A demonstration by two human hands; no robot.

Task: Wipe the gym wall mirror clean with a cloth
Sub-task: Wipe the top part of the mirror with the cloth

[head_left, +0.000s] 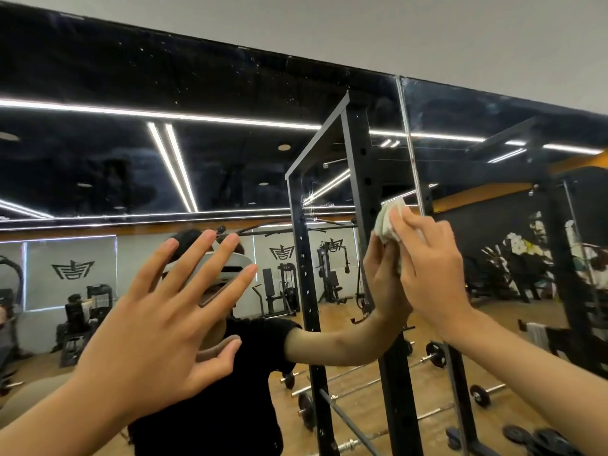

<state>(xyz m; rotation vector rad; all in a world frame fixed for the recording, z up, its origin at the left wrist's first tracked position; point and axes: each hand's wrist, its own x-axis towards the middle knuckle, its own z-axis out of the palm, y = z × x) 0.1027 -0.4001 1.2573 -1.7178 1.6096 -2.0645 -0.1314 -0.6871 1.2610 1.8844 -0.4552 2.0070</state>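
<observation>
- White cloth (390, 222) pressed on mirror (131, 166) by right hand (431, 268), fingers flat, near panel seam (409, 143).
- Left hand (164, 311) spread, empty; touching glass would smudge it.

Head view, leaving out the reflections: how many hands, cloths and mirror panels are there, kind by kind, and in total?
Hands: 2, the left hand and the right hand
Cloth: 1
Mirror panels: 2, meeting at a seam
Total: 5
</observation>
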